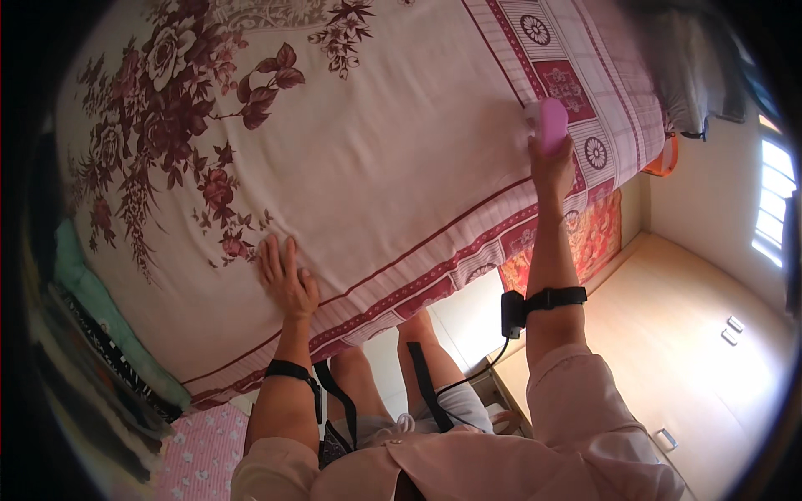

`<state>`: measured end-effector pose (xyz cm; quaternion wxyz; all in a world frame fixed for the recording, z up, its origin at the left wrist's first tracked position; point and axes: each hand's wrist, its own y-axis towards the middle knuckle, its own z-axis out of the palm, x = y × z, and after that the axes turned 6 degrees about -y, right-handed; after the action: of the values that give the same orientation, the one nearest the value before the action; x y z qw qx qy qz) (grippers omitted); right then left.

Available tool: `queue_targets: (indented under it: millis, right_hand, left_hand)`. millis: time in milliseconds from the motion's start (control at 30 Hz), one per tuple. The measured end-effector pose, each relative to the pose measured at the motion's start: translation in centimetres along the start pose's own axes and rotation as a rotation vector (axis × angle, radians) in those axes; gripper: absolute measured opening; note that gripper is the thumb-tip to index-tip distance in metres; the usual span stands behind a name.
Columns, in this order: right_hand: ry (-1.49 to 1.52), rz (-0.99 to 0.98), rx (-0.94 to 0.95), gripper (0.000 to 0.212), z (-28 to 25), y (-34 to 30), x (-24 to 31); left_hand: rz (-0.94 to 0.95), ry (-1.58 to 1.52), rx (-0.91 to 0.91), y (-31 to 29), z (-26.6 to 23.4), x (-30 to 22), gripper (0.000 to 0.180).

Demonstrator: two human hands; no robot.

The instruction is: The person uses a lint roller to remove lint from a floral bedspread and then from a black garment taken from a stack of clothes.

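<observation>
A floral bedsheet, cream with dark red roses and a patterned red border, covers the bed before me. My left hand lies on it near the close edge, fingers spread and holding nothing. Out to the right, my right hand is wrapped round a pink brush with a pale, blurred bristle side facing left. The brush rests on the sheet beside the border. Shallow creases run through the fabric near my left hand.
A wooden cabinet with small handles stands at the right. Dark clothes hang at the far right, above an orange object. Green bedding lines the left side. A pink patterned cloth lies at the lower left.
</observation>
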<state>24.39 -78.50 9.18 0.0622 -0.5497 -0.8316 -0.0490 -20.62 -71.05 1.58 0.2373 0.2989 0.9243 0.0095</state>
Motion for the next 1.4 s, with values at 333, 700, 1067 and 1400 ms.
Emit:
queue_targets:
  millis: [333,700,1067,1400]
  right_hand:
    - [-0.146,0.14,0.003,0.07,-2.4,-5.6,-7.2]
    - [0.026,-0.225,0.208,0.063,-2.5,-12.0,-3.6]
    - [0.083,-0.185,0.206,0.055,0.2,-5.9,1.1]
    - [0.129,-0.36,0.03,0.072,2.7,-1.3,8.2]
  left_hand:
    - [-0.008,-0.024,-0.001,0.1,0.0,0.0,0.053]
    - [0.01,0.002,0.033,0.2,-0.2,-0.1,0.053]
    - [0.002,-0.01,0.015,0.0,-0.1,0.1,0.052]
    - [-0.031,-0.026,0.011,-0.2,-0.1,0.0,0.051]
